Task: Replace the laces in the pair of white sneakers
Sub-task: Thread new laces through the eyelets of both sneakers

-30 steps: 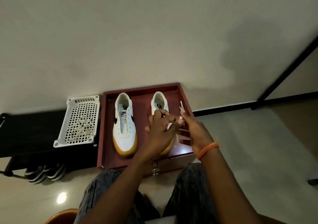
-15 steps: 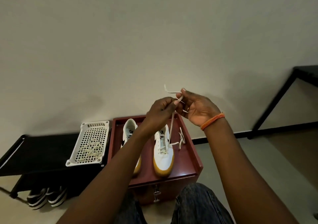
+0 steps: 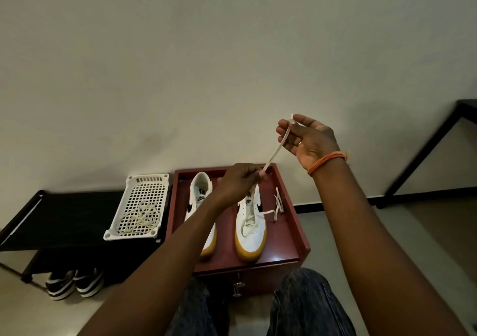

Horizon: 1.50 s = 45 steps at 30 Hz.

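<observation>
Two white sneakers with tan soles stand on a dark red box [image 3: 296, 232]. The left sneaker [image 3: 200, 196] is partly hidden by my left forearm. The right sneaker [image 3: 249, 229] has a white lace [image 3: 275, 152] threaded through its lower eyelets. That lace runs taut from my left hand [image 3: 240, 180], which pinches it above the shoe's tongue, up to my right hand [image 3: 307, 139], which pinches its tip high in front of the wall. The lace's other end [image 3: 277, 204] lies loose on the box to the right of the shoe.
A white perforated tray [image 3: 154, 183] with a tangle of pale laces [image 3: 140, 219] sits on a black low rack [image 3: 64, 217] at the left. Striped shoes [image 3: 74, 284] stand under it. A black frame [image 3: 423, 170] rises at the right. My knees are in front of the box.
My hands have risen from the right sneaker. The right hand has drawn the lace end up and to the right, pulling it taut; the left hand stays lower, pinching the lace.
</observation>
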Tool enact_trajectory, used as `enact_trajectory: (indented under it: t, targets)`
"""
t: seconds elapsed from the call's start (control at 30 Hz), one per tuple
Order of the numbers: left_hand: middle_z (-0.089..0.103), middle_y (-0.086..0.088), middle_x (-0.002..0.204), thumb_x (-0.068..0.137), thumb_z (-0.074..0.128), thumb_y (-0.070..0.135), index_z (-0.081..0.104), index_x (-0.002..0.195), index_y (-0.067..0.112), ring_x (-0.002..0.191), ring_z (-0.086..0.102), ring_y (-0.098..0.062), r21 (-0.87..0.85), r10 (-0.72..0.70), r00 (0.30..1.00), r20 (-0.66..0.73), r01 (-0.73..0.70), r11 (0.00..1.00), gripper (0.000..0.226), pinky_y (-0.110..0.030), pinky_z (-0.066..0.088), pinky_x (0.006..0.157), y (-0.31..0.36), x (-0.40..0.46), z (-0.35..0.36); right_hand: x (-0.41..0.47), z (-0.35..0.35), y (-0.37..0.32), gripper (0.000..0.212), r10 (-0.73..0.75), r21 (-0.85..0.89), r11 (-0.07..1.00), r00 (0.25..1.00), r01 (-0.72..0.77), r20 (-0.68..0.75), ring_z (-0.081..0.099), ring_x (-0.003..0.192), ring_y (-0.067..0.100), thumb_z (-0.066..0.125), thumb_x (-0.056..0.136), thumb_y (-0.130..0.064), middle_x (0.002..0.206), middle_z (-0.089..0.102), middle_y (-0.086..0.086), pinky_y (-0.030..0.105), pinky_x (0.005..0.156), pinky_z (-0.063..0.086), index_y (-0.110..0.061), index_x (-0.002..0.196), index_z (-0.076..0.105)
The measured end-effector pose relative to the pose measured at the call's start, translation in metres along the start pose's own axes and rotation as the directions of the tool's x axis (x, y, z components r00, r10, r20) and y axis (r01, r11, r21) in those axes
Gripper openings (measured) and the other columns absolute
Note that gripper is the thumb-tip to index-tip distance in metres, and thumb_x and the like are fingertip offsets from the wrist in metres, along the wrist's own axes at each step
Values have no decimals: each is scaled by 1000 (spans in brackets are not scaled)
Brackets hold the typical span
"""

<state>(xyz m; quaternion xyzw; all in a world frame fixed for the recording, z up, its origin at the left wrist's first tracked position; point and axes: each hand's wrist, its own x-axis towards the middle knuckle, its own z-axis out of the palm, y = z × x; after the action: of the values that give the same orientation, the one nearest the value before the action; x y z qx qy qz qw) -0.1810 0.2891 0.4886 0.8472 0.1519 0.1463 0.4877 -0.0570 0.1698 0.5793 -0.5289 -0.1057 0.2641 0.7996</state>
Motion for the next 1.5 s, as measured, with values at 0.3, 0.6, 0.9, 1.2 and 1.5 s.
enact_trajectory:
  t: [0.3,0.6,0.9,1.2,1.5]
  targets:
    - [63,0,111,87,56,40,65,102,35,103,59,-20,257,-86,996,14,80,963,18,-39,46,84,-80,27,38,29,-23,8,7,-451,-139,892,857,430,-247,57,55,11,69,87,-10,80,73,6,24,47,46,-12,92,74]
    - [70,-1,94,95,55,9,68,92,19,83,65,-16,-221,-488,854,-177,449,866,17,-28,52,77,-162,7,48,54,-69,188,11,-711,-827,-41,565,561,419,64,68,24,66,90,-9,79,72,8,26,66,41,-9,88,76]
    - [74,-1,77,93,66,27,72,83,22,64,70,-13,-376,-536,836,-115,463,803,13,-27,57,56,-204,22,83,70,-102,328,17,-478,-822,132,762,554,436,68,80,21,63,90,-16,90,74,8,23,80,51,-6,94,77]
    - [74,-7,77,89,71,12,75,90,6,61,65,-16,-565,-586,808,57,510,649,8,-25,53,47,-208,49,63,90,-94,320,16,-440,-735,425,830,529,343,69,89,12,70,85,-5,93,74,-1,36,78,57,-14,98,76]
    - [66,-6,72,99,57,15,65,92,7,46,61,-6,-342,-473,880,43,458,821,13,-16,44,41,-211,53,65,90,-92,305,14,-149,-647,737,981,193,123,72,84,10,75,83,-4,88,75,-1,29,77,59,-11,94,76]
